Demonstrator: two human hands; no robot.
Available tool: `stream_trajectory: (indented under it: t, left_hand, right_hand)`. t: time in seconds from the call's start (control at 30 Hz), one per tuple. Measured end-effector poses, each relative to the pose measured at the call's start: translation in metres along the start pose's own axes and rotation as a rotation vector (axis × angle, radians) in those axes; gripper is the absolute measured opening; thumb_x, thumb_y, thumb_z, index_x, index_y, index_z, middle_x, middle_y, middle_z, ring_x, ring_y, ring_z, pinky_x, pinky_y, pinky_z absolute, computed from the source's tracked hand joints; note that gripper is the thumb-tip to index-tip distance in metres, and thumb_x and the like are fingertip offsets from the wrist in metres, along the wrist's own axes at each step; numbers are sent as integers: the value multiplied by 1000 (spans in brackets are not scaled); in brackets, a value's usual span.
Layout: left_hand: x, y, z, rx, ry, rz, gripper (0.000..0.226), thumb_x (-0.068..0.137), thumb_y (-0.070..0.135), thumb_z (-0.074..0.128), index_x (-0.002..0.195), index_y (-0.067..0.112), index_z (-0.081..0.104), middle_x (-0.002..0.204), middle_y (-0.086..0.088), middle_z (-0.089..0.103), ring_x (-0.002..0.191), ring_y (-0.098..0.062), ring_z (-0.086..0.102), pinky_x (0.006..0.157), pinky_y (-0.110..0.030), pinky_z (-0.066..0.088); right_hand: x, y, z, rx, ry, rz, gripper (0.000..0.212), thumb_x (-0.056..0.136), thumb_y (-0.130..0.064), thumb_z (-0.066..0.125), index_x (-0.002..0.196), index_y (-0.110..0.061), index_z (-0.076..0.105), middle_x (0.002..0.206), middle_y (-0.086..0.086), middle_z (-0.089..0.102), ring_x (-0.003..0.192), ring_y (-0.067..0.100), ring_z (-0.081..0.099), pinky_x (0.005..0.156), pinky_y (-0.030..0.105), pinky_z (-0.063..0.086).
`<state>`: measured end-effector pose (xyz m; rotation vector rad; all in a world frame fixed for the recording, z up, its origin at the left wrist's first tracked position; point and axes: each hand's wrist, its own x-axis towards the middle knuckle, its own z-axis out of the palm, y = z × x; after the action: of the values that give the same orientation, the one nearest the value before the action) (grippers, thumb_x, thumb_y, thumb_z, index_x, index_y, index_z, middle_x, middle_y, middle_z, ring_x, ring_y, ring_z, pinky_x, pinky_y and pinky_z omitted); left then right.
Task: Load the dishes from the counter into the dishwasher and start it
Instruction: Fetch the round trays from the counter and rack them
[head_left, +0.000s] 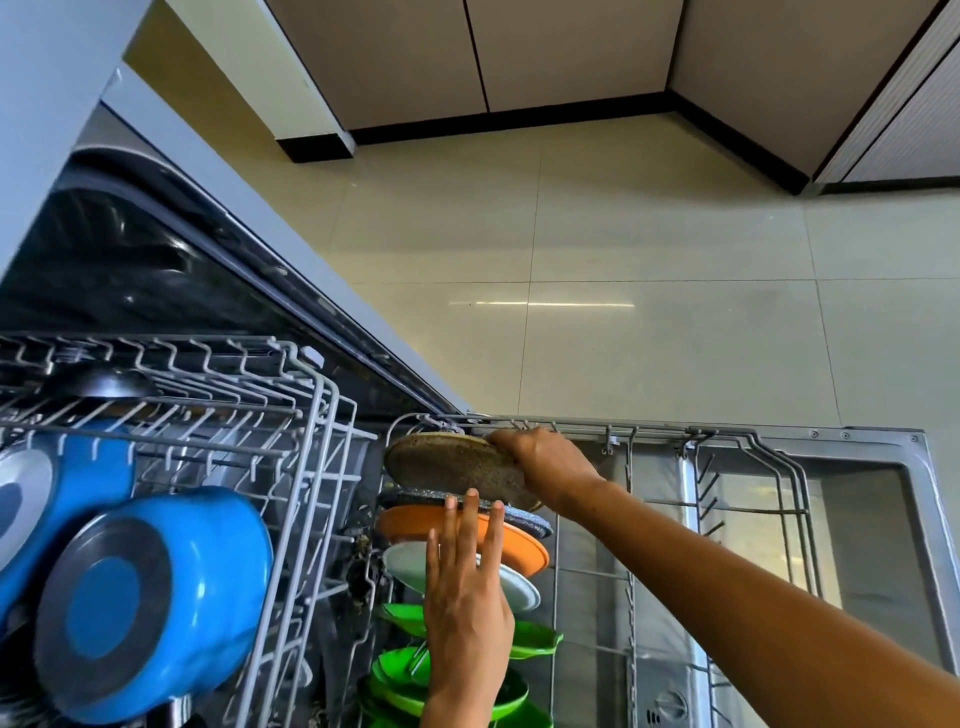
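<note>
The dishwasher stands open with its lower rack (753, 441) pulled out. My right hand (550, 467) grips the rim of a brown speckled plate (452, 465) at the rack's far left end. Just below it stand a dark speckled plate (524, 519), an orange plate (519, 545), a white plate (410, 566) and several green plates (535, 639), all on edge in a row. My left hand (467, 603) is flat with fingers apart, its fingertips against the dark and orange plates.
The upper rack (249, 415) at left holds blue pots (156, 603) lying on their sides and a dark bowl (109, 384). The right half of the lower rack shows bare tines. Beyond lie a tiled floor (623, 234) and cabinet bases (519, 62).
</note>
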<state>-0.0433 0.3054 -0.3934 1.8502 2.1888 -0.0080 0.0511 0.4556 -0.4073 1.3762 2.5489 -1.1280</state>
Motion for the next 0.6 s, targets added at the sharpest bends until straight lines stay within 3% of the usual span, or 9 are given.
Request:
stream_trajectory:
  t: [0.1,0.27,0.33,0.4,0.47,0.6]
  left_hand:
    - [0,-4,0,-9,7,23,95,55,-11,73,140,17,43,149,-11,32,139,-30,24,112,-45,17]
    - [19,0,-10,-8,11,73,83,61,-5,76,136,17,47,148,-12,34,136,-31,32,107,-51,28]
    - [26,1,-14,30,-23,68,80,69,-3,71,140,18,42,151,-12,26,139,-30,25,112,-46,21]
    - [27,4,-18,64,-41,78,73,83,4,60,146,21,27,156,-10,6,144,-25,7,114,-38,3]
    - [24,10,-22,58,-22,63,63,90,12,53,147,20,26,157,-9,0,145,-22,2,114,-33,-3]
    - [-12,38,-34,-18,34,15,46,84,6,60,130,9,54,149,-15,32,138,-29,30,113,-38,16]
  right_hand:
    - [-1,2,3,19,-5,45,54,87,-9,59,136,-23,40,118,13,60,104,30,60,85,43,51]
    - [-23,22,-2,90,111,190,37,86,-7,53,123,-15,53,114,14,64,100,34,62,81,42,52]
    - [-42,29,-1,124,161,244,35,86,-2,49,118,-13,57,111,15,66,98,34,62,80,42,52]
    - [-66,34,4,147,192,275,30,88,-2,47,113,-12,60,107,13,68,95,32,64,78,43,53]
    - [-90,35,7,191,214,276,26,89,-5,47,109,-13,62,106,10,69,95,31,65,80,44,54]
    - [-141,23,5,158,203,203,23,91,-10,50,108,-18,64,103,8,70,91,30,67,78,45,55]
